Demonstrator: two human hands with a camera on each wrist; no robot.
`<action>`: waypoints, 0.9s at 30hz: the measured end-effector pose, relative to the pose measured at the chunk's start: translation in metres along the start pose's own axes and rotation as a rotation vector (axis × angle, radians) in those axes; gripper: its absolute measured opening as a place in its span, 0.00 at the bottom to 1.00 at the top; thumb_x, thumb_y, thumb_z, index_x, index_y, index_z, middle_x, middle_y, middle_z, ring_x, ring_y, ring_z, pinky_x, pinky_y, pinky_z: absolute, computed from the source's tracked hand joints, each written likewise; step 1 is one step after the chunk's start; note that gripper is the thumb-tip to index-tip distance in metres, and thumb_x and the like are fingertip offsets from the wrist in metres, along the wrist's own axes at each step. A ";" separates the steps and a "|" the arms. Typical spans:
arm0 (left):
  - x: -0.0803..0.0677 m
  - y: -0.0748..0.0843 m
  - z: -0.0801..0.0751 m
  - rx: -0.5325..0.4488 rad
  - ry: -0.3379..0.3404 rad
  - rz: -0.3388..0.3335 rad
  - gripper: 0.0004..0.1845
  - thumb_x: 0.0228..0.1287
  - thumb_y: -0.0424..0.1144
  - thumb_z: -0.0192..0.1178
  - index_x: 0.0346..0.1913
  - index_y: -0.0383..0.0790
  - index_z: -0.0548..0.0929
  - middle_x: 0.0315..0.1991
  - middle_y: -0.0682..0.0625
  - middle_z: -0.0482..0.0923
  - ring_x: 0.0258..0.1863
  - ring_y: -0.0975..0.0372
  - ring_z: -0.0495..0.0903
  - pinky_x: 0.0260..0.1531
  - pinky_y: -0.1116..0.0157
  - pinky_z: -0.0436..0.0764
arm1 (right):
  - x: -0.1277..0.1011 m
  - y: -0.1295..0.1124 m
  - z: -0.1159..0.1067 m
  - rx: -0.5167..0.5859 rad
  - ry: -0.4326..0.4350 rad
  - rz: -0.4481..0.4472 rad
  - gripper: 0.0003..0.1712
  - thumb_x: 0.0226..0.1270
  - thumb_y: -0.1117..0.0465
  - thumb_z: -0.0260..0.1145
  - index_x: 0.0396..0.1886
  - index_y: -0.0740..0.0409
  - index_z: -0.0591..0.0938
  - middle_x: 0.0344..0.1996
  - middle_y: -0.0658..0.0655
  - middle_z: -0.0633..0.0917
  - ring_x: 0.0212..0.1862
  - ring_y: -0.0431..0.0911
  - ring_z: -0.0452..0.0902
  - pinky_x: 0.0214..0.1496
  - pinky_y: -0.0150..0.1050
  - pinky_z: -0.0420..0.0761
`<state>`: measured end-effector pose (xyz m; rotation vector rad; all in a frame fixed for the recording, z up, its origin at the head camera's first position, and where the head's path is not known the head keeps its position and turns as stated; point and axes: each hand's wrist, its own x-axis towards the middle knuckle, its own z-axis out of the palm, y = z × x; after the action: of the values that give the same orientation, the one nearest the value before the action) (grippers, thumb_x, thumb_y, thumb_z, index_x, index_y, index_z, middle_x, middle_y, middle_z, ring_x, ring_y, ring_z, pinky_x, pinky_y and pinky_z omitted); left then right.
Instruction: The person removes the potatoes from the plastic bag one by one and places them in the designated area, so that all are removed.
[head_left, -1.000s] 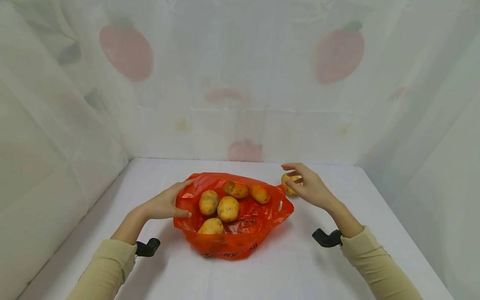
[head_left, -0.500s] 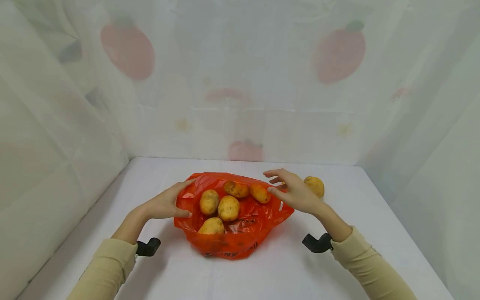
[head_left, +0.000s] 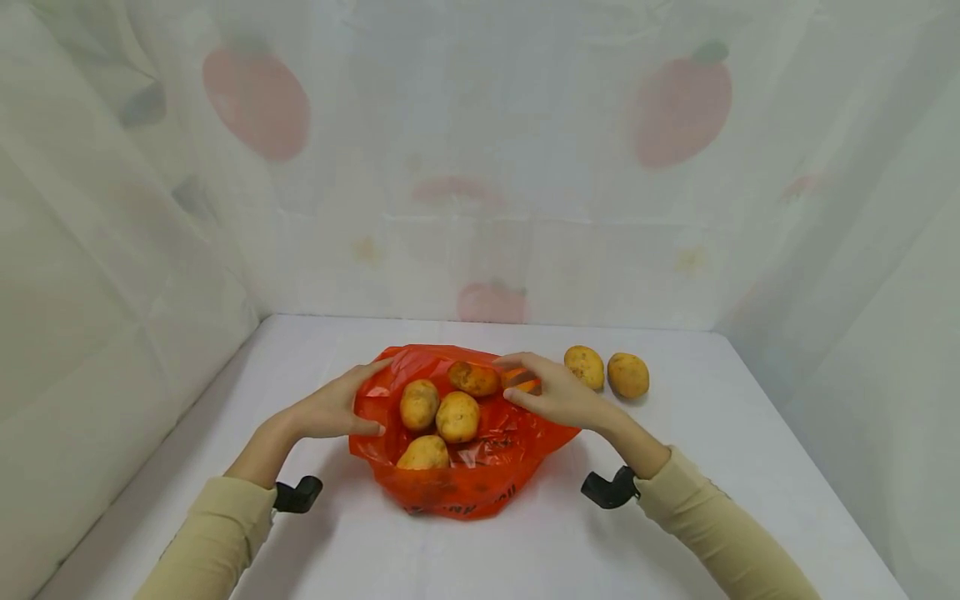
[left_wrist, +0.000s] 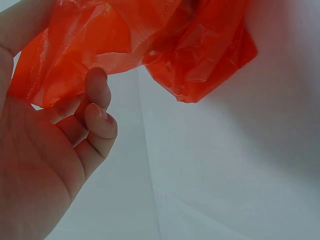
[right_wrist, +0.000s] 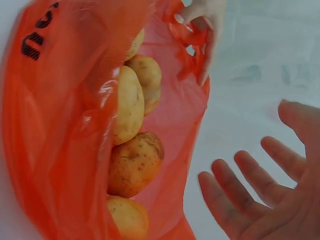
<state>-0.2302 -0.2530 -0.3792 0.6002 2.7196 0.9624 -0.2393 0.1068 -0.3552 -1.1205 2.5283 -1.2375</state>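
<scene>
Two hands are in my view, and both are at the orange plastic bag (head_left: 465, 450), which lies open on the white table (head_left: 675, 517) in front of me. Nearest to me, one potato (head_left: 424, 453) sits low in the bag, and behind it I see three more close together (head_left: 457, 417). My left hand (head_left: 330, 408) holds the left edge of the bag; in the left wrist view its fingers (left_wrist: 97, 115) are curled and pinch the thin plastic. My right hand (head_left: 555, 396) is over the right side of the bag mouth, with its fingers (right_wrist: 235, 195) spread and straight, holding nothing. Under this hand I see a small part of another potato (head_left: 525, 385), but I cannot tell if the fingers touch it. Farther away, to the right of the bag, two potatoes (head_left: 606, 372) lie side by side on the table. Behind all stands a pale curtain (head_left: 480, 167) with faded red fruit shapes.
</scene>
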 end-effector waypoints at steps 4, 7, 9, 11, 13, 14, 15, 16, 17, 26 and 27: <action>0.000 -0.001 0.000 0.003 -0.001 0.000 0.50 0.47 0.45 0.70 0.71 0.51 0.52 0.60 0.46 0.63 0.56 0.52 0.65 0.49 0.54 0.76 | 0.006 0.000 0.003 0.042 -0.071 0.028 0.26 0.65 0.54 0.60 0.62 0.48 0.68 0.58 0.52 0.73 0.56 0.53 0.73 0.54 0.45 0.76; -0.001 0.000 0.001 0.003 -0.002 -0.007 0.50 0.46 0.45 0.70 0.71 0.50 0.52 0.60 0.46 0.63 0.56 0.53 0.66 0.49 0.54 0.76 | 0.012 -0.001 0.005 0.053 -0.118 0.042 0.27 0.65 0.54 0.60 0.63 0.47 0.67 0.60 0.53 0.71 0.59 0.54 0.70 0.56 0.48 0.74; -0.002 0.000 0.001 0.004 -0.003 -0.002 0.50 0.47 0.44 0.70 0.71 0.49 0.52 0.60 0.45 0.63 0.56 0.52 0.66 0.49 0.54 0.76 | 0.015 -0.002 0.007 0.044 -0.139 0.050 0.28 0.65 0.53 0.60 0.64 0.47 0.67 0.61 0.55 0.71 0.59 0.54 0.69 0.57 0.50 0.73; -0.002 0.001 0.001 0.003 0.000 -0.005 0.50 0.46 0.43 0.70 0.71 0.50 0.52 0.59 0.45 0.63 0.56 0.52 0.66 0.49 0.54 0.76 | 0.019 -0.003 0.008 0.038 -0.156 0.053 0.28 0.64 0.53 0.61 0.64 0.48 0.66 0.62 0.56 0.70 0.60 0.54 0.69 0.58 0.51 0.72; -0.002 0.001 0.001 0.002 0.001 -0.001 0.50 0.46 0.43 0.70 0.71 0.49 0.53 0.59 0.45 0.63 0.55 0.52 0.66 0.49 0.54 0.76 | 0.023 -0.003 0.011 0.031 -0.163 0.048 0.29 0.64 0.53 0.61 0.64 0.48 0.66 0.62 0.56 0.70 0.60 0.54 0.68 0.58 0.51 0.71; -0.002 0.001 0.001 0.003 0.001 0.003 0.50 0.47 0.43 0.70 0.71 0.49 0.53 0.59 0.45 0.63 0.55 0.52 0.66 0.49 0.54 0.76 | 0.025 -0.002 0.012 0.027 -0.167 0.043 0.29 0.64 0.53 0.61 0.64 0.48 0.67 0.62 0.56 0.70 0.60 0.54 0.68 0.58 0.51 0.71; -0.002 0.001 0.001 0.004 0.000 0.006 0.50 0.47 0.43 0.70 0.71 0.49 0.52 0.59 0.45 0.63 0.56 0.52 0.66 0.49 0.54 0.76 | 0.027 -0.002 0.013 0.023 -0.170 0.034 0.29 0.63 0.54 0.62 0.64 0.48 0.67 0.62 0.56 0.70 0.60 0.54 0.67 0.58 0.52 0.71; -0.001 0.001 0.001 0.003 0.002 0.001 0.50 0.47 0.43 0.70 0.71 0.50 0.53 0.59 0.46 0.63 0.56 0.53 0.66 0.49 0.54 0.76 | 0.029 -0.001 0.014 0.019 -0.173 0.023 0.29 0.63 0.54 0.62 0.64 0.48 0.67 0.62 0.56 0.70 0.60 0.55 0.67 0.58 0.52 0.71; -0.001 0.001 0.001 0.004 0.001 0.004 0.50 0.47 0.43 0.70 0.71 0.49 0.53 0.59 0.45 0.63 0.56 0.53 0.66 0.49 0.54 0.76 | 0.031 0.000 0.015 0.011 -0.177 0.013 0.29 0.63 0.54 0.62 0.64 0.49 0.67 0.62 0.56 0.70 0.60 0.54 0.67 0.58 0.52 0.71; -0.003 0.002 0.000 -0.002 -0.004 0.007 0.49 0.47 0.43 0.70 0.71 0.48 0.53 0.60 0.44 0.62 0.56 0.51 0.65 0.49 0.54 0.76 | 0.049 0.005 0.018 -0.087 -0.273 -0.057 0.29 0.63 0.54 0.62 0.63 0.52 0.68 0.62 0.57 0.70 0.62 0.52 0.66 0.62 0.48 0.68; -0.003 0.002 0.000 -0.001 -0.004 0.006 0.49 0.47 0.43 0.70 0.71 0.48 0.53 0.60 0.44 0.63 0.56 0.51 0.65 0.49 0.53 0.76 | 0.050 0.006 0.018 -0.100 -0.283 -0.059 0.29 0.63 0.53 0.62 0.63 0.52 0.68 0.62 0.57 0.70 0.63 0.51 0.65 0.63 0.47 0.67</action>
<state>-0.2272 -0.2529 -0.3776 0.6090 2.7153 0.9634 -0.2715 0.0639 -0.3610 -1.2976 2.3800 -0.8980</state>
